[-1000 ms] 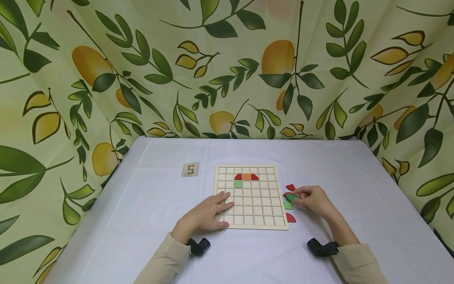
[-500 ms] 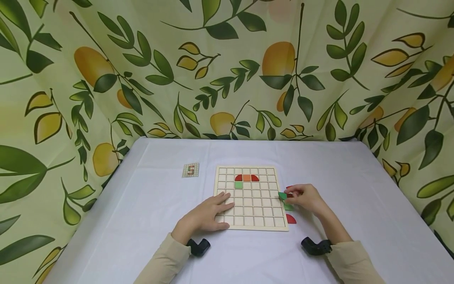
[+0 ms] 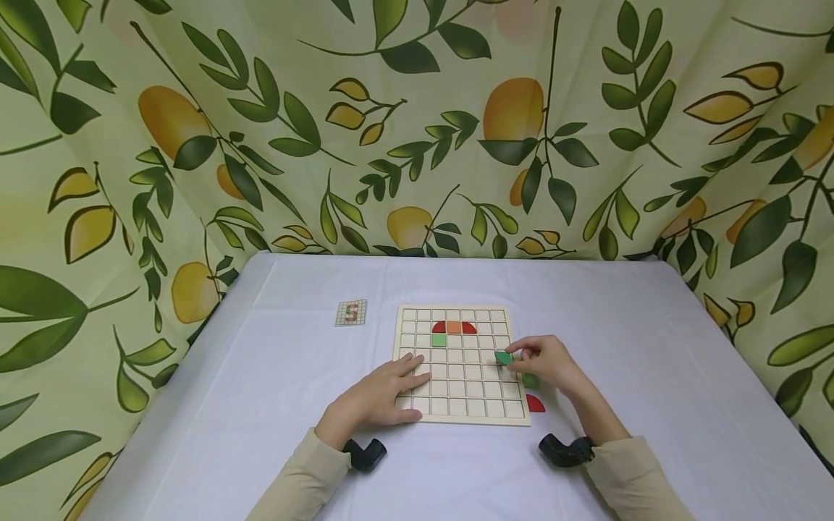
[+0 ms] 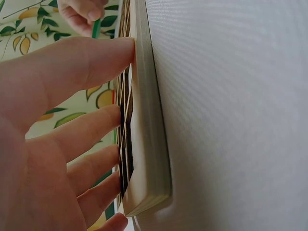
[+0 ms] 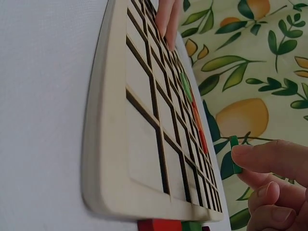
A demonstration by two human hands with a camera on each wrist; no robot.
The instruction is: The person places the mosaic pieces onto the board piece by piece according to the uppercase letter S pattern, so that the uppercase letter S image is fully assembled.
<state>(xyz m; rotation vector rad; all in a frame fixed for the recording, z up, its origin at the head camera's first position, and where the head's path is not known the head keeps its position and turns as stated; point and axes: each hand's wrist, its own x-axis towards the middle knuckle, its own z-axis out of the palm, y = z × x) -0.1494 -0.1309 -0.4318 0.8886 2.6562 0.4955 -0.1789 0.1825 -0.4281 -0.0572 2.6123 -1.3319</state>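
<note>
A wooden grid board (image 3: 469,391) lies flat on the table. In its upper rows sit two red rounded tiles (image 3: 469,328), an orange square tile (image 3: 454,328) between them, and a light green square tile (image 3: 439,340) below the left red one. My left hand (image 3: 381,391) rests with spread fingers on the board's left edge; in the left wrist view the fingertips touch the grid. My right hand (image 3: 550,362) pinches a dark green tile (image 3: 503,357) between thumb and finger, raised over the board's right side. The right wrist view shows that tile edge-on.
Beside the board's right edge lie a red rounded tile (image 3: 536,404) and a green tile (image 3: 531,380), partly under the right hand's shadow. A small pattern card (image 3: 351,313) lies left of the board. A fruit-patterned curtain (image 3: 417,145) hangs behind the white table (image 3: 228,405).
My right hand has lifted the green tile from the loose tiles at the right and carried it left over the board. The left hand has stayed in place.
</note>
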